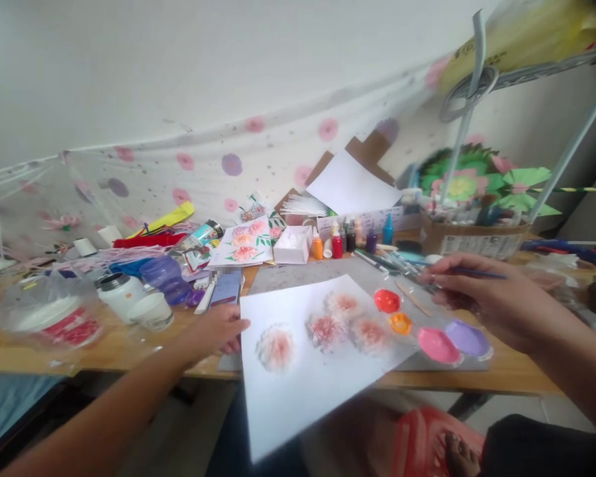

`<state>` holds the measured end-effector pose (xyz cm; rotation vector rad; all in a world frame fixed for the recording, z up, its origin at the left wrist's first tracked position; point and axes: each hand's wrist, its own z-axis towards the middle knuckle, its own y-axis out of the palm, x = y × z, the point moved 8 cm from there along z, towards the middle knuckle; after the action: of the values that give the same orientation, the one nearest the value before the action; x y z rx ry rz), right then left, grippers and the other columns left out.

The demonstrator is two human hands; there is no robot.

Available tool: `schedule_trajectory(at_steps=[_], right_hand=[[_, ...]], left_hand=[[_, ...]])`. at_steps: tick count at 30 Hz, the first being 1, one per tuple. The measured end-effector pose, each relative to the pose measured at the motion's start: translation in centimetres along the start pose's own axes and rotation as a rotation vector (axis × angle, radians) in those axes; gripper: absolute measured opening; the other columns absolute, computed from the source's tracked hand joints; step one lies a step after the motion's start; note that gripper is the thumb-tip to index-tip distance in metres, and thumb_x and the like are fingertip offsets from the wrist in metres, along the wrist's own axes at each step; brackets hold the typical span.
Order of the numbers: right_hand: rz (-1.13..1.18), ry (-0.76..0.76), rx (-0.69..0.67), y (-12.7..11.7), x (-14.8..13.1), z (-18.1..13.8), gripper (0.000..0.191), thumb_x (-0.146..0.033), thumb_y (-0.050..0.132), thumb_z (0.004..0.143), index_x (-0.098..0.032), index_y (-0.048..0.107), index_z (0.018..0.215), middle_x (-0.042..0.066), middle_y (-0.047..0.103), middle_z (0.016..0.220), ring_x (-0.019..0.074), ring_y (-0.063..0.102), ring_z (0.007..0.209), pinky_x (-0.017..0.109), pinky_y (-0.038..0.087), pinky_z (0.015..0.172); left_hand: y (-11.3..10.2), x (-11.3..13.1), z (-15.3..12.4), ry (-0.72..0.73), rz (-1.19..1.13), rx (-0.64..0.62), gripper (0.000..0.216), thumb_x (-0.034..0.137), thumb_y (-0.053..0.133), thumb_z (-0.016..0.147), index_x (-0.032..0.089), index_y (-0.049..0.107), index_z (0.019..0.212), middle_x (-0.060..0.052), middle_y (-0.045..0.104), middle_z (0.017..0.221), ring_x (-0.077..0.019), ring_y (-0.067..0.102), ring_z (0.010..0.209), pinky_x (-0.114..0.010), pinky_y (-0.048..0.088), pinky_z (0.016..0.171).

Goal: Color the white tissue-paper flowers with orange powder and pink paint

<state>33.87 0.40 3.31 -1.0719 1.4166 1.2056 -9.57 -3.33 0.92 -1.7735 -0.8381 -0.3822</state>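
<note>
My left hand [224, 329] pinches the left edge of a white sheet of paper [288, 404], thumb on top and the other fingers partly hidden. Several fluffy blooms in pink, peach and grey paint [328, 328] show on the sheet, which sticks out past the table's front edge. Over the right of the table, my right hand [481, 291] is closed around a thin paintbrush [484, 272] with a blue handle; its bristles are hard to make out. Below that hand lie small dishes of red paint [387, 301], orange paint [400, 324], pink paint [438, 346] and purple paint [467, 340].
Paint bottles [336, 242], a white box [293, 245] and a flower painting [243, 244] stand behind the grey mat [278, 278]. Left are a phone [226, 288], a paper cup [151, 311] and a bagged tub [54, 318]. A cardboard box [471, 240] stands back right; a red stool [422, 440] is below.
</note>
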Motion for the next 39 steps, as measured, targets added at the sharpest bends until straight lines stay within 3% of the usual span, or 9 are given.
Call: schedule_trajectory(at_steps=[4, 8, 12, 19, 24, 28, 31, 33, 39], right_hand=[[0.003, 0.014, 0.021, -0.4, 0.5, 0.5, 0.04, -0.033, 0.095, 0.04, -0.021, 0.069, 0.068, 0.003, 0.076, 0.075, 0.0108, 0.064, 0.052, 0.018, 0.05, 0.047], [0.001, 0.029, 0.043, -0.6, 0.7, 0.8, 0.038, -0.033, 0.095, 0.041, -0.02, 0.069, 0.067, 0.004, 0.075, 0.076, 0.0102, 0.061, 0.05, 0.018, 0.049, 0.045], [-0.011, 0.046, 0.058, -1.0, 0.8, 1.0, 0.031, -0.034, 0.092, 0.052, -0.021, 0.071, 0.07, 0.004, 0.074, 0.076, 0.0108, 0.062, 0.053, 0.019, 0.049, 0.047], [-0.018, 0.06, 0.047, -1.0, 1.3, 2.5, 0.033, -0.034, 0.092, 0.051, -0.021, 0.07, 0.071, 0.003, 0.073, 0.073, 0.0108, 0.061, 0.052, 0.02, 0.047, 0.045], [-0.021, 0.028, -0.003, 1.4, 1.3, 3.3, 0.032, -0.034, 0.089, 0.058, -0.019, 0.064, 0.071, 0.002, 0.074, 0.074, 0.0094, 0.062, 0.053, 0.021, 0.048, 0.05], [-0.067, 0.014, -0.096, 3.9, 1.7, 3.8, 0.035, -0.039, 0.087, 0.058, -0.018, 0.062, 0.071, 0.002, 0.074, 0.075, 0.0104, 0.063, 0.052, 0.022, 0.047, 0.049], [-0.12, 0.015, -0.181, 6.0, 2.0, 3.9, 0.03, -0.036, 0.085, 0.06, -0.018, 0.064, 0.072, 0.001, 0.074, 0.077, 0.0096, 0.063, 0.051, 0.023, 0.049, 0.05], [-0.157, 0.024, -0.246, 7.5, 2.2, 3.8, 0.025, -0.032, 0.083, 0.061, -0.019, 0.065, 0.071, 0.001, 0.074, 0.077, 0.009, 0.062, 0.05, 0.023, 0.049, 0.05], [-0.209, 0.021, -0.335, 10.3, 2.8, 4.5, 0.015, -0.028, 0.078, 0.068, -0.021, 0.07, 0.078, -0.001, 0.073, 0.079, 0.0093, 0.064, 0.058, 0.024, 0.052, 0.059]], left_hand=[[-3.4, 4.2, 5.5, 0.065, 0.217, 0.085, 0.023, 0.038, 0.064, 0.082, 0.015, 0.064, 0.085, -0.004, 0.066, 0.068, -0.0214, 0.066, 0.069, -0.031, 0.051, 0.06], [-3.4, 7.0, 11.0, 0.063, 0.347, 0.042, 0.038, 0.036, 0.06, 0.092, 0.016, 0.059, 0.125, -0.011, 0.062, 0.123, -0.023, 0.064, 0.103, -0.044, 0.056, 0.085], [-2.8, 9.4, 14.5, 0.109, 0.42, 0.06, 0.039, 0.036, 0.06, 0.092, 0.017, 0.058, 0.126, -0.011, 0.061, 0.127, -0.0247, 0.063, 0.107, -0.046, 0.055, 0.088], [-2.9, 15.0, 16.6, 0.288, 0.451, 0.214, 0.039, 0.035, 0.06, 0.092, 0.018, 0.058, 0.127, -0.012, 0.06, 0.127, -0.0241, 0.063, 0.107, -0.046, 0.055, 0.088], [-1.4, 18.0, 14.1, 0.413, 0.247, 0.291, 0.036, 0.042, 0.051, 0.094, 0.013, 0.061, 0.113, -0.021, 0.058, 0.131, -0.0363, 0.053, 0.125, -0.045, 0.048, 0.094], [4.3, 17.8, 10.1, 0.446, 0.01, 0.025, 0.052, 0.058, 0.034, 0.095, 0.015, 0.062, 0.105, -0.015, 0.073, 0.1, -0.0253, 0.071, 0.082, -0.037, 0.053, 0.072], [10.9, 16.2, 7.1, 0.282, -0.437, -0.506, 0.059, 0.066, 0.047, 0.086, 0.014, 0.064, 0.106, -0.017, 0.074, 0.097, -0.0224, 0.07, 0.07, -0.034, 0.051, 0.063], [13.2, 15.5, 5.8, 0.215, -0.603, -0.673, 0.052, 0.06, 0.057, 0.082, 0.014, 0.067, 0.104, -0.016, 0.076, 0.09, -0.0229, 0.07, 0.068, -0.033, 0.05, 0.062], [14.0, 15.0, 5.6, 0.202, -0.734, -0.78, 0.028, 0.033, 0.057, 0.087, 0.012, 0.072, 0.096, -0.014, 0.077, 0.08, -0.0232, 0.071, 0.06, -0.036, 0.053, 0.067]])
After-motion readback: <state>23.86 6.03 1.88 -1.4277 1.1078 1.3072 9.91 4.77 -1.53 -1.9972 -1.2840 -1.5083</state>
